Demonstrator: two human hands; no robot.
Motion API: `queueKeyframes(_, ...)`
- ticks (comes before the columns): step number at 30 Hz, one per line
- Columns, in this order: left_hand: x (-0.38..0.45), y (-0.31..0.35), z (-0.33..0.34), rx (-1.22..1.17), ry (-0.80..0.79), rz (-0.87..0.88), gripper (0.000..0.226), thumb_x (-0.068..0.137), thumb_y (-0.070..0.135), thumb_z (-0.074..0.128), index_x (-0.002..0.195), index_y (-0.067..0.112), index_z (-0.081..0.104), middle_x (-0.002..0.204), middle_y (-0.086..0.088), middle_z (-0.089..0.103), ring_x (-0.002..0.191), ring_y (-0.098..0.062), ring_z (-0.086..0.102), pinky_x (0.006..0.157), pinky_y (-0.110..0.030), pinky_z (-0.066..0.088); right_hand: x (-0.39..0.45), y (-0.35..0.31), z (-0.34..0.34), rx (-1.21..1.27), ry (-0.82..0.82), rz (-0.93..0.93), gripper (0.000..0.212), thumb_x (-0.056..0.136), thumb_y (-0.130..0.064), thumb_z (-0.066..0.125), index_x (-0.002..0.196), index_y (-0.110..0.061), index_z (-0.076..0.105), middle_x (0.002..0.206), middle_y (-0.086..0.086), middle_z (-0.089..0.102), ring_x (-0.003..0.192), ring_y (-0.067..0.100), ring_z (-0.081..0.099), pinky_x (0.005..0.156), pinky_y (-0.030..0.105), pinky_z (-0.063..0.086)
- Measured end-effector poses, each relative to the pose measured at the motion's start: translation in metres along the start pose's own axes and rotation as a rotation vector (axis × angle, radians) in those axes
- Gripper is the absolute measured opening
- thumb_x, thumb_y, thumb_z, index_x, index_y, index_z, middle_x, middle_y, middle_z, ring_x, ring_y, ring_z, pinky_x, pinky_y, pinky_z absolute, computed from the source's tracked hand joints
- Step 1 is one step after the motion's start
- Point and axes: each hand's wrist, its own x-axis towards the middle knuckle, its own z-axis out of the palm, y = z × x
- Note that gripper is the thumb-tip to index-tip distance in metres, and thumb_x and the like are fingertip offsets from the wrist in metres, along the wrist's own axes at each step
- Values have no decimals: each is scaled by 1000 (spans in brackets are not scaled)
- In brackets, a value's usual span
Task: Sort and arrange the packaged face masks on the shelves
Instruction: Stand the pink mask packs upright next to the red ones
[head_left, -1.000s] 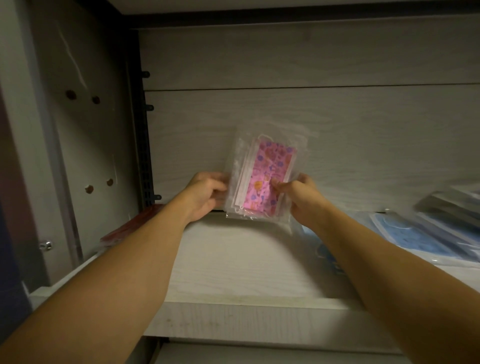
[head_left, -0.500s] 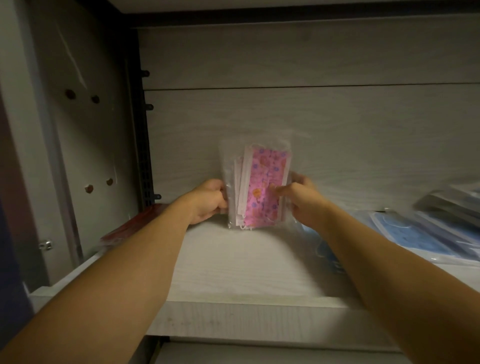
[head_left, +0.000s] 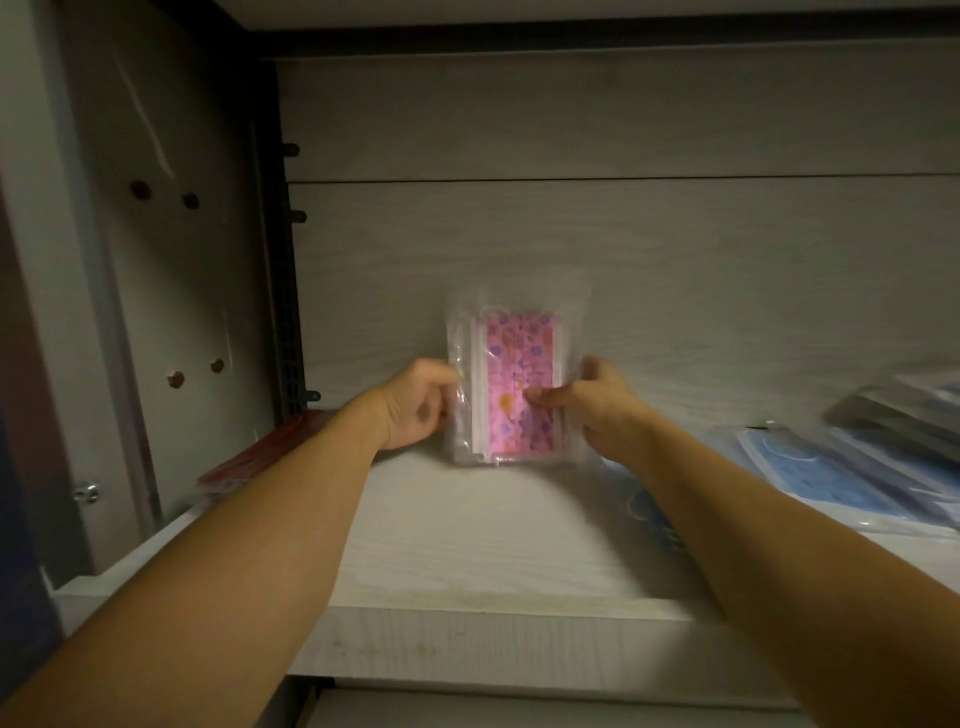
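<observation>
- Head view: a person stands a clear packet of pink patterned masks (head_left: 511, 384) on end on a pale wooden shelf (head_left: 467, 545), hard against or just before the back panel (head_left: 623, 291) of the cabinet; whether the packet touches that panel cannot be told.
- The packet's long axis runs straight up from the shelf, its lower edge at or just above the board, its printed face turned out toward the room.
- The left hand (head_left: 415, 410) grips the packet's left edge, fingers curled round the plastic; the right hand (head_left: 592, 402) pinches the right edge, thumb across the front and fingers behind.
- Both hands sit level with the packet's lower half, one on each side, so neither is nearer than the other; the packet lies directly between them.
- The coming move seems to turn on that upright stance: with only the back panel to lean on, the thin packet may tip forward once the hands let go, and letting it lean back would likely be safer.
- Right of the pink packet, well apart, blue mask packets (head_left: 810, 467) lie flat in an overlapping spread on the same shelf; one more blue packet (head_left: 644, 506) lies partly hidden under the right forearm.
- Left of the pink packet, near the cabinet's side wall (head_left: 171, 312), a red packet (head_left: 249, 462) lies flat at the shelf's end.
- Sorting looks partway done, colours already grouped apart.
</observation>
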Motion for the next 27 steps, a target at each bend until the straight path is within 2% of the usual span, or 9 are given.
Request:
queueKeyframes(1, 3, 3, 2, -85, 35, 54, 23, 54, 5, 46, 57, 13, 68, 59, -3, 61, 63, -19, 59, 66, -29, 48, -1, -2, 1, 9, 2, -22, 45, 76, 7, 81, 111, -7, 56, 108, 16, 71, 94, 34, 73, 83, 56, 60)
queueKeyframes(3, 11, 6, 5, -144, 50, 194, 46, 59, 5, 50, 100, 8, 70, 85, -10, 69, 83, -27, 66, 81, -40, 56, -3, -5, 5, 30, -24, -65, 39, 77, 11, 78, 103, -11, 57, 107, 14, 71, 96, 32, 72, 85, 54, 59)
queueKeyframes(5, 16, 3, 7, -40, 111, 248, 63, 61, 2, 54, 124, 4, 61, 100, -12, 71, 96, -29, 69, 86, -46, 58, -7, -6, 9, 46, -96, -76, 40, 77, 14, 75, 105, -10, 60, 107, 13, 72, 101, 32, 72, 87, 53, 59)
queueKeyframes(9, 20, -8, 5, 177, 207, 209, 45, 81, -12, 51, 120, 8, 64, 102, -12, 74, 100, -34, 71, 90, -49, 58, -8, 1, 12, -16, -258, -54, 43, 81, 15, 69, 116, -9, 65, 110, 12, 74, 103, 27, 72, 87, 43, 61)
queueKeyframes(13, 25, -12, 2, 164, 202, 203, 46, 86, -15, 46, 106, 20, 67, 104, -9, 76, 104, -30, 71, 97, -51, 54, -4, 7, 13, -43, -220, -28, 46, 85, 12, 69, 128, 0, 59, 117, 16, 72, 106, 27, 71, 92, 44, 58)
queueKeyframes(16, 24, -10, 6, 144, 199, 225, 43, 87, -12, 47, 104, 22, 67, 99, -5, 76, 99, -27, 72, 96, -48, 55, -2, 5, 14, -26, -145, -54, 44, 85, 11, 70, 127, 3, 58, 113, 15, 72, 100, 25, 72, 80, 37, 62)
queueKeyframes(19, 26, -9, 6, 123, 194, 246, 33, 81, 5, 54, 106, 19, 69, 100, -12, 76, 98, -31, 72, 93, -47, 57, -1, 5, 12, -15, -127, -40, 41, 82, 9, 73, 120, 0, 60, 108, 13, 73, 91, 22, 74, 70, 31, 63)
queueKeyframes(22, 28, -14, 4, 108, 223, 235, 24, 88, 11, 61, 110, 18, 70, 100, -10, 77, 96, -30, 73, 93, -51, 57, 1, 6, 12, -53, -147, -17, 46, 78, 0, 81, 121, -5, 64, 108, 10, 76, 94, 23, 75, 77, 36, 62)
queueKeyframes(27, 30, -10, 5, 10, 272, 279, 35, 77, 19, 65, 112, 23, 63, 109, -10, 74, 102, -31, 72, 89, -48, 58, 4, -1, 11, 35, -28, -62, 48, 81, -1, 80, 124, -5, 59, 113, 12, 73, 101, 28, 73, 92, 51, 58)
